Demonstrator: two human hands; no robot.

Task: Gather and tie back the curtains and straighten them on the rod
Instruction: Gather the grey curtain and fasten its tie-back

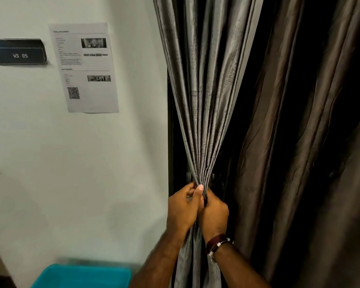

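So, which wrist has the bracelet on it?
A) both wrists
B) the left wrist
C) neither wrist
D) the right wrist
D: the dark bracelet sits just below the right hand, while the wrist below the left hand is bare; both hands grip the gathered grey curtain.

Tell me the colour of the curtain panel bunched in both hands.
Shiny silver-grey pleated fabric curtain with a faint woven texture, shown in the head view.
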